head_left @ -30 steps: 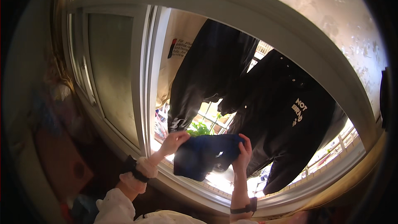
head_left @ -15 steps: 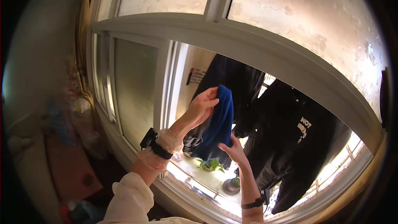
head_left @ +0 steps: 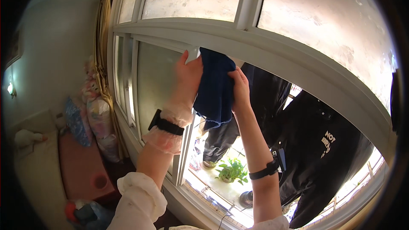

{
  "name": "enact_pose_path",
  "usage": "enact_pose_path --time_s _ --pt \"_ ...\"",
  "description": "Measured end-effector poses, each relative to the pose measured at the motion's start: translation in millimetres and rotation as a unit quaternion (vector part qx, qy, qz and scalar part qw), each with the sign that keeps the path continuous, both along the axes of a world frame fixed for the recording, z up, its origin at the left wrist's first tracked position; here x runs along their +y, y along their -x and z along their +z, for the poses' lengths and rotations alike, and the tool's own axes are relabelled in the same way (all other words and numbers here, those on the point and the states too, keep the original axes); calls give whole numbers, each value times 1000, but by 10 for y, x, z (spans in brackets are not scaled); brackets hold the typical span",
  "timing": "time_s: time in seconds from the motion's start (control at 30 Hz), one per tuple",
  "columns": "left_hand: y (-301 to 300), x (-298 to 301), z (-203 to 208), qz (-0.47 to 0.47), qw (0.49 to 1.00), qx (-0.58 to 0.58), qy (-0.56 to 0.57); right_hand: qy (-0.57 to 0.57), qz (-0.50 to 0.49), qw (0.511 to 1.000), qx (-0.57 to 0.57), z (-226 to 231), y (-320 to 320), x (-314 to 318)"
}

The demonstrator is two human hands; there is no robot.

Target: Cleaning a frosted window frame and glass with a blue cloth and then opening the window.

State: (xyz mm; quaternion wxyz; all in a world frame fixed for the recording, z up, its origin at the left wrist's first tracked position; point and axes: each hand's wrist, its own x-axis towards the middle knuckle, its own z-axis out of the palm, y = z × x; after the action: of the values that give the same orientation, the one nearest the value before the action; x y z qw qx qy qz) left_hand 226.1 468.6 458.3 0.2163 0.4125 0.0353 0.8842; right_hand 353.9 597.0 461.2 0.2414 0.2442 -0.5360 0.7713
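Note:
A dark blue cloth (head_left: 216, 87) hangs spread out between my raised hands, in front of the window opening. My right hand (head_left: 241, 88) pinches its right edge near the top, thumb at the front. My left hand (head_left: 189, 76) is against the cloth's left edge, its thumb stretched upward and away from the cloth. The fingers of that hand are hidden behind the fabric, so their grip does not show. Behind the cloth, dark trousers (head_left: 219, 140) hang in the opening.
A frosted sliding pane (head_left: 155, 76) stands left of the opening, below a white frame beam (head_left: 179, 32). Black clothes (head_left: 315, 145) with white print hang at right. A leafy plant (head_left: 232, 171) stands below. At left are bagged plush toys (head_left: 102, 119) and a bed (head_left: 38, 166).
Both hands have gone up, taking the blue cloth higher and farther left, and it is now spread wider. My left thumb has come off the cloth. The view has turned left.

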Motion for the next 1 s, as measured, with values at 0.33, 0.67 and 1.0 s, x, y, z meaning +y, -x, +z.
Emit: enact_pose_path --time_s 0.33,0.67,1.0 --pt "-1047 489 284 113 974 -183 -71 89 -6 996 -28 -220 -296 572" --pt "-2373 1141 284 -170 979 -111 -14 215 18 976 1 -148 -2003 1300" --pt "-3974 2477 139 -373 910 180 -31 151 -381 903 134 -389 -4249 2131"
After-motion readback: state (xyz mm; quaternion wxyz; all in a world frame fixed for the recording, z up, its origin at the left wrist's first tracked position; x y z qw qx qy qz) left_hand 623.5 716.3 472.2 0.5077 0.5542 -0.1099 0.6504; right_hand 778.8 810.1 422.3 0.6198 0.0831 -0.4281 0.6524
